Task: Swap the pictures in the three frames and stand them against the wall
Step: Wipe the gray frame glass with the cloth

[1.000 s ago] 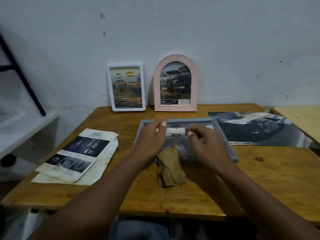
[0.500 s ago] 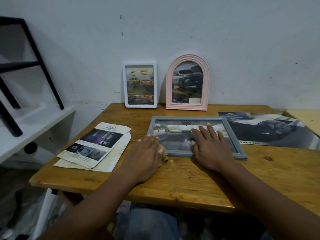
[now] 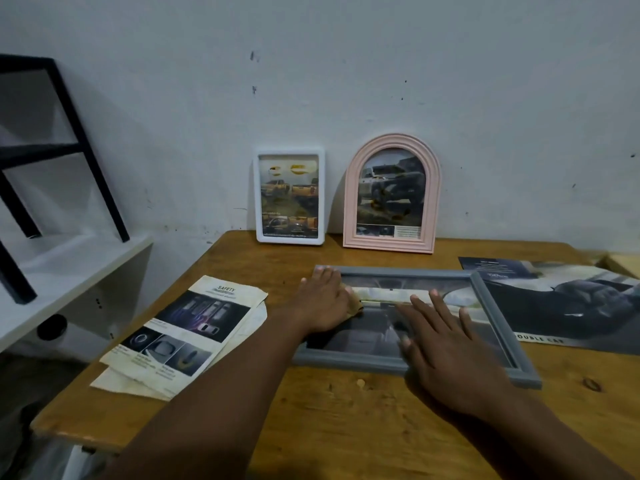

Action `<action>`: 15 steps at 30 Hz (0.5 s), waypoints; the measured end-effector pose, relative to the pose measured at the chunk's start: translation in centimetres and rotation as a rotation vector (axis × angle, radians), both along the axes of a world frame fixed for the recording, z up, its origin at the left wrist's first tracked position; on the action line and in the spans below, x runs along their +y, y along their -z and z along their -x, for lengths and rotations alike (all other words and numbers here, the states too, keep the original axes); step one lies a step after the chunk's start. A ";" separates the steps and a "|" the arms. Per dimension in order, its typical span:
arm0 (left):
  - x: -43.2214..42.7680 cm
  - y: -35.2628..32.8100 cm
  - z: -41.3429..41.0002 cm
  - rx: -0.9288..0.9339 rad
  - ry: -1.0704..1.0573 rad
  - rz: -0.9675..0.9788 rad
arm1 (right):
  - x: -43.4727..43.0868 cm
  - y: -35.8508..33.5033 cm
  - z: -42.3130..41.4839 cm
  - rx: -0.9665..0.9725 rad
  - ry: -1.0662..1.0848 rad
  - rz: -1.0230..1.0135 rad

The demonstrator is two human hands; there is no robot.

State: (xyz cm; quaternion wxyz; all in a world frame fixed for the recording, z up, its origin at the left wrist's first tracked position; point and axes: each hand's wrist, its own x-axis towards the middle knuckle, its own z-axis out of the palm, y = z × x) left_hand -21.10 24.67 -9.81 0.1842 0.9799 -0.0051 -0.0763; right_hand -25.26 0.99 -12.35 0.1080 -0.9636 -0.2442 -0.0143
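Here the grey frame (image 3: 349, 359) lay flat and landscape on the wooden table (image 3: 346, 431), in front of the other two and well clear of the wall (image 3: 346, 64). Its moulding was a plain, dull blue-grey, with square corners. The picture inside it was muted: grey shapes below that looked like a car's interior, and a pale band across the upper part.

The left hand (image 3: 323, 303) lay flat over the frame's far left corner, fingers straight and close together, pressing a tan cloth (image 3: 354, 305) that peeked out beside the thumb. The right hand (image 3: 446, 344) rested palm down on the frame's middle, fingers spread, its heel over the near rail.

The white frame (image 3: 290, 239), a rounded rectangle, stood upright against the wall with a picture of yellowish pickup trucks. Just to its right the pink frame (image 3: 388, 245), arched at the top and ribbed, leaned on the wall too and showed a dark pickup above a small caption strip.

A creased brochure (image 3: 187, 327) headed SAFETY lay on loose sheets near the table's left edge. A poster (image 3: 568, 303) of a dark car lay flat just right of the grey frame. A white shelf (image 3: 52, 271) with a black stand (image 3: 69, 133) stood left of the table.
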 end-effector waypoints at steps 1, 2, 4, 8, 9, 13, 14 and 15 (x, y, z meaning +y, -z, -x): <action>0.0 -0.1 -0.4 -0.012 -0.020 0.081 | 0.0 -0.4 -0.2 0.036 -0.007 0.006; 0.2 -0.1 -0.7 -0.036 -0.053 0.194 | 0.1 -0.9 -0.6 0.064 -0.024 0.005; 0.7 0.4 -1.0 -0.118 -0.166 0.440 | 1.3 -2.3 -1.8 0.092 -0.091 -0.041; 1.8 2.0 -1.0 -0.322 -0.425 0.584 | 7.2 -3.0 -5.5 0.092 -0.325 -0.136; 1.9 2.4 -0.8 -0.368 -0.466 0.569 | 8.7 -2.5 -6.3 0.076 -0.382 -0.118; 1.7 2.9 0.2 -0.476 -0.509 0.524 | 12.2 -1.4 -8.8 0.023 -0.424 -0.052; 1.7 2.9 0.2 -0.485 -0.510 0.513 | 12.5 -1.4 -9.2 -0.001 -0.424 -0.025; 1.6 2.9 0.2 -0.491 -0.507 0.497 | 12.7 -1.6 -9.7 -0.023 -0.422 0.000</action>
